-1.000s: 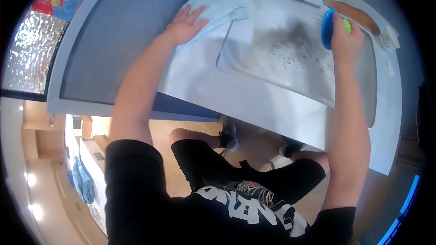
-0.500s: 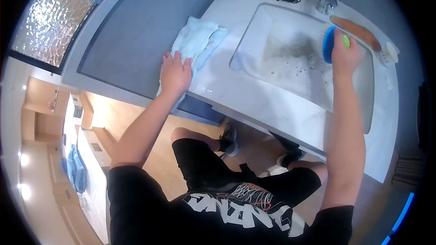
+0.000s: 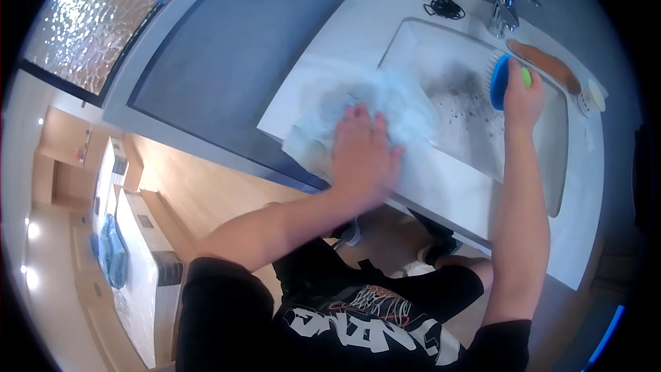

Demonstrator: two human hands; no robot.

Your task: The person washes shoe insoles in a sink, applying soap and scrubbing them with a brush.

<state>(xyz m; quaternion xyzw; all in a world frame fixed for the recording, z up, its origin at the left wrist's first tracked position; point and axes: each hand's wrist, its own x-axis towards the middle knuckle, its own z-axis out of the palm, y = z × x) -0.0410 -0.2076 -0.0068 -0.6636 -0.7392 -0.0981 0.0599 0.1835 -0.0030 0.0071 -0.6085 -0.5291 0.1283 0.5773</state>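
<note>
My left hand (image 3: 362,151) lies with spread fingers on a pale blue cloth (image 3: 403,100), pressing it on the white countertop (image 3: 327,48). Motion blurs the cloth, and its right part reaches over the left edge of the sink (image 3: 554,186). At the sink's right side, my right hand (image 3: 525,105) is closed round a scrubbing brush (image 3: 499,84) with a blue body, pale bristles and a bright green part. The bristles face left, over the basin. Grey murky water or dirt with dark specks (image 3: 468,96) shows in the basin.
A chrome faucet (image 3: 504,14) stands behind the sink, with a coiled black cord (image 3: 445,7) to its left. Along the back right rim lie a long brown object (image 3: 544,65) and a white cup (image 3: 591,98). A grey panel (image 3: 241,62) borders the counter's left side.
My left hand has swept the cloth rightward from the counter's left edge to the sink's edge, spreading it out. My right hand with the brush stays at nearly the same place.
</note>
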